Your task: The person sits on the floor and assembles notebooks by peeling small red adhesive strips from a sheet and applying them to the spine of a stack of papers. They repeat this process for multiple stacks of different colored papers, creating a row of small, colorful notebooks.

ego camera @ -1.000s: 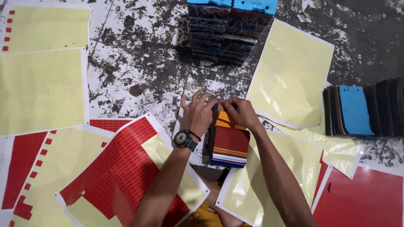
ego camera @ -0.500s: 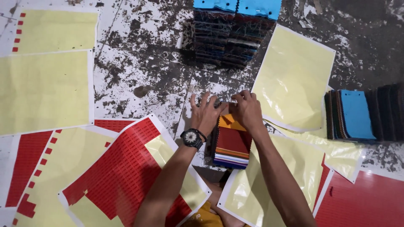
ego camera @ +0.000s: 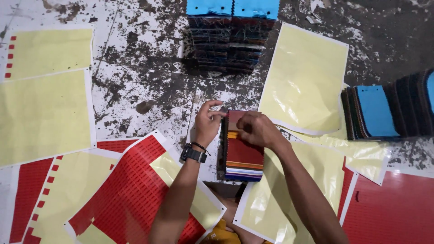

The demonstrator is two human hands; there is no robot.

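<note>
Matt cloth swatch stack, glossy yellow backing sheets, rough stained floor.

Both hands pinching — forearms converging

The right hand covers the swatch stack's top edge; the frame's right edge crops another dark pile.

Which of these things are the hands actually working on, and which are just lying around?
In hand:
- left hand and right hand on the swatch stack

Lying about:
- blue-topped swatch pile
- swatch row at right
- yellow backing sheets
- red sticker sheets
</note>
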